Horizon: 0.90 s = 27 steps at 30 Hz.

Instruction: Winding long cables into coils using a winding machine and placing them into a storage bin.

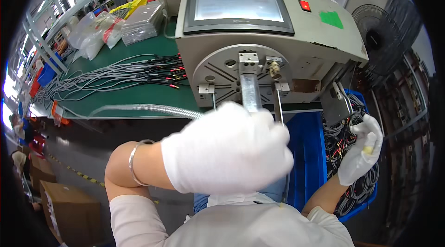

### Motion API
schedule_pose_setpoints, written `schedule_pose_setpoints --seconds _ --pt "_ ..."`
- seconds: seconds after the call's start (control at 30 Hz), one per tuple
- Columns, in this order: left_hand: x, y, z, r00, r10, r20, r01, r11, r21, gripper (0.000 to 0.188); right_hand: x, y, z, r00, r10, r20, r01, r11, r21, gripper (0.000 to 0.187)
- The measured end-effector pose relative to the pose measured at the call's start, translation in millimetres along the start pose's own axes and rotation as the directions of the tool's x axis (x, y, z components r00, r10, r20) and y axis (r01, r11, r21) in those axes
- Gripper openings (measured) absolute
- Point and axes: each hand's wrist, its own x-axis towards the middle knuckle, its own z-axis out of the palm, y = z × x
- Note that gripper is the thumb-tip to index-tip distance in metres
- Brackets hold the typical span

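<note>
My left hand (227,147), in a white glove, is closed in front of the machine's round slotted disc (222,71). A grey cable (153,109), smeared by motion, runs in from the left and disappears at the fist; the grip itself is hidden. Above the knuckles, a flat metal bar (251,91) and thinner posts stick out from the disc. My right hand (361,152), gloved too, hovers over a blue bin (308,163) of coiled cables (359,189). Its fingers are loosely bent and apart, with nothing seen in them.
The beige machine (320,57) carries a lit screen (237,5) and a red switch (304,5). Many grey cables (116,73) lie on the green table (106,52) beside plastic bags (88,36). A metal plate (336,103) juts out near my right hand. A black fan (375,29) stands behind.
</note>
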Motion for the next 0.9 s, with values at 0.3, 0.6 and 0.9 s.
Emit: schedule_pose_setpoints --seconds 0.3,0.6,0.9 --pt "28.0 -45.8 34.6 0.954 -0.204 -0.221 0.206 0.978 -0.011 0.010 -8.4 -2.1 33.5 0.933 0.065 0.353 -0.069 0.998 -0.001 0.020" --pt "31.7 -61.2 66.7 0.759 -0.417 -0.501 0.257 0.898 -0.357 0.011 5.3 31.0 133.3 0.829 -0.160 0.536 0.188 0.982 0.001 0.012" --pt "-5.0 -54.6 79.2 0.576 -0.556 -0.599 0.283 0.823 -0.492 0.016 -11.9 34.2 143.3 0.897 0.081 0.435 -0.031 0.992 -0.122 0.017"
